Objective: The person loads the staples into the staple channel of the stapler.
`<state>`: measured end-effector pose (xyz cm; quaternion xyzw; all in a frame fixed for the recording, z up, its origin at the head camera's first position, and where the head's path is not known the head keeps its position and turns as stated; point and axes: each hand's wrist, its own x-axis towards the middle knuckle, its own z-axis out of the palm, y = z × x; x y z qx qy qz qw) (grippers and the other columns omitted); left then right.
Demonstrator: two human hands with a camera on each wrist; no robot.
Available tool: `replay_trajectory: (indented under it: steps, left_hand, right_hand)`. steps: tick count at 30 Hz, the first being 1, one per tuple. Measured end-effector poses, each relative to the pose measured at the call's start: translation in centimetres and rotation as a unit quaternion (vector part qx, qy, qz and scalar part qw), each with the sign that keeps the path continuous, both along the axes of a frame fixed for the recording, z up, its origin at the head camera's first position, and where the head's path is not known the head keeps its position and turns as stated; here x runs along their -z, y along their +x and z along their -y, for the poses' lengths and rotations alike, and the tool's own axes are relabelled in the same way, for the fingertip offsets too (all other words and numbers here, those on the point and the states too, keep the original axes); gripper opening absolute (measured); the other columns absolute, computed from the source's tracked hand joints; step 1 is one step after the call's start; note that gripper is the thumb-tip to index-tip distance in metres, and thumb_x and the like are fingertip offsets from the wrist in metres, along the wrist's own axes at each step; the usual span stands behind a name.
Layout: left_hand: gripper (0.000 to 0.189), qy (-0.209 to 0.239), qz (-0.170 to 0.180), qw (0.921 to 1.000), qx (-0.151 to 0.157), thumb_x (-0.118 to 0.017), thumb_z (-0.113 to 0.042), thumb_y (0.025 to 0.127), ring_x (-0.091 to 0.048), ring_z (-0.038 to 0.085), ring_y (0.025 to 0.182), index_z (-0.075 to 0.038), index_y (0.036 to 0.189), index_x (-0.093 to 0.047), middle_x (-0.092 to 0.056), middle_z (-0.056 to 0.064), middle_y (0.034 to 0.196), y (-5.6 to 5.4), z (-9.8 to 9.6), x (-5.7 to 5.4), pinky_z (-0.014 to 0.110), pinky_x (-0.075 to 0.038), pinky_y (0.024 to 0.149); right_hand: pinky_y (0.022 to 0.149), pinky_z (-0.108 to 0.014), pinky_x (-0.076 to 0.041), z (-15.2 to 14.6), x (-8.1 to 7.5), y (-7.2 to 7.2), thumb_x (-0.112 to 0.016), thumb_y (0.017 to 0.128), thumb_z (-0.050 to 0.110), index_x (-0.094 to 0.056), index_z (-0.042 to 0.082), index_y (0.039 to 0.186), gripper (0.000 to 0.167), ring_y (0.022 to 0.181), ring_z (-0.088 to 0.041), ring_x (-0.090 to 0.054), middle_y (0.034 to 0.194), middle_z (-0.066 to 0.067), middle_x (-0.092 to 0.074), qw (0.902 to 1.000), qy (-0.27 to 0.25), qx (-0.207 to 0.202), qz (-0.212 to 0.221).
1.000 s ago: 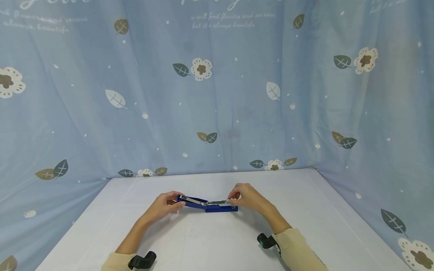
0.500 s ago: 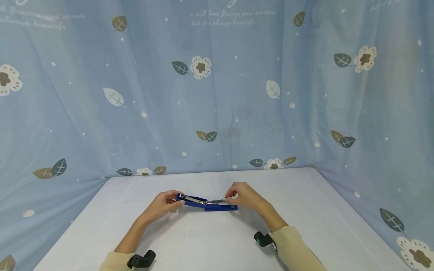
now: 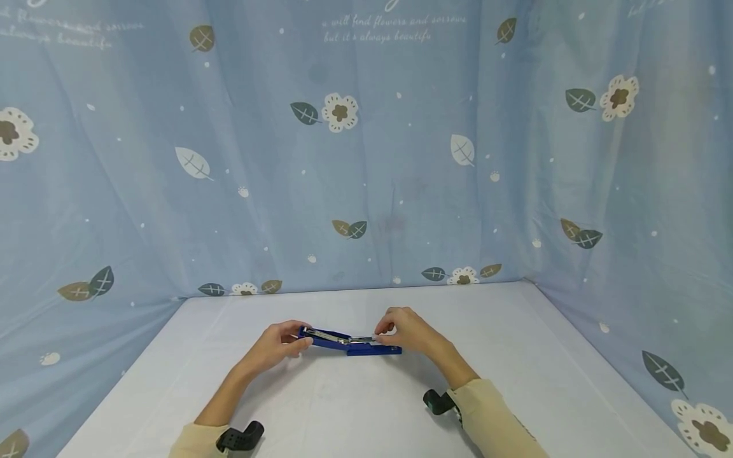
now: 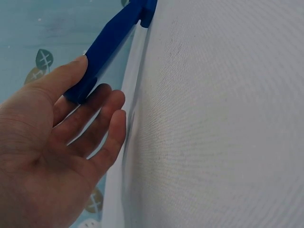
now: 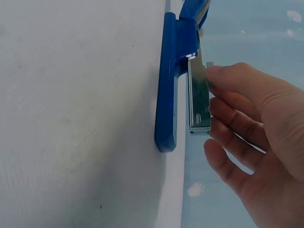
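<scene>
A blue stapler (image 3: 374, 350) lies opened out, its base on the white table. My left hand (image 3: 273, 346) pinches the far end of its raised top cover (image 4: 108, 45) between thumb and fingers; the other fingers lie loosely bent below. The metal magazine (image 5: 197, 97) stands slightly lifted above the base. Over it, my right hand (image 3: 411, 331) pinches a small greyish strip, seemingly staples (image 5: 209, 64), between thumb and forefinger. Most of that strip is hidden by the fingertips. In the right wrist view, the remaining fingers (image 5: 232, 137) curve beside the magazine.
The white tabletop (image 3: 343, 407) stretches around the stapler. A blue patterned curtain (image 3: 366, 191) hangs behind the table and along its sides. Black camera mounts (image 3: 240, 437) sit at both wrists.
My right hand has slid left along the magazine, from near its free end toward the hinge, with the small strip in its fingertips. My left hand and the stapler stay nearly still.
</scene>
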<state>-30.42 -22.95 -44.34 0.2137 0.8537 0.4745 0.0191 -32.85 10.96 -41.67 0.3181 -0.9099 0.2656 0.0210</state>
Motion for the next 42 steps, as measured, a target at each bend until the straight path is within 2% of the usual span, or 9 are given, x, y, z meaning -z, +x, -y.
replay_trajectory:
  steps: [18, 27, 42]
  left_hand:
    - [0.040, -0.005, -0.003, 1.0000, -0.002, -0.068, -0.028, 0.094, -0.071, 0.030, 0.084, -0.006, 0.126, -0.061, -0.072, 0.014, 0.103, -0.13, 0.00, 0.00, 0.033, -0.060, 0.068]
    - [0.040, -0.006, -0.004, 1.0000, -0.002, -0.068, -0.028, 0.094, -0.071, 0.030, 0.086, -0.005, 0.126, -0.061, -0.072, 0.017, 0.103, -0.16, 0.01, 0.05, 0.032, -0.060, 0.068]
    - [0.040, -0.005, -0.008, 0.9999, -0.003, -0.069, -0.027, 0.093, -0.070, 0.029, 0.083, -0.006, 0.125, -0.061, -0.072, 0.013, 0.103, -0.23, 0.08, 0.25, 0.032, -0.060, 0.068]
  right_hand:
    - [0.075, -0.020, -0.054, 0.36, 0.36, -0.09, -0.075, 0.088, 0.023, -0.078, 0.015, 0.095, 0.011, 0.088, -0.013, -0.065, 0.089, 0.007, -0.065, 1.0000, -0.002, -0.006, -0.007]
    - [0.073, -0.019, -0.053, 0.36, 0.41, -0.01, -0.074, 0.088, 0.022, -0.078, 0.013, 0.095, 0.012, 0.087, -0.015, -0.066, 0.088, 0.005, -0.066, 0.9999, -0.008, -0.011, -0.007]
    - [0.072, -0.019, -0.053, 0.26, 0.25, 0.15, -0.074, 0.088, 0.021, -0.078, 0.012, 0.097, 0.014, 0.083, -0.006, -0.061, 0.089, 0.005, -0.067, 1.0000, -0.004, -0.007, 0.002]
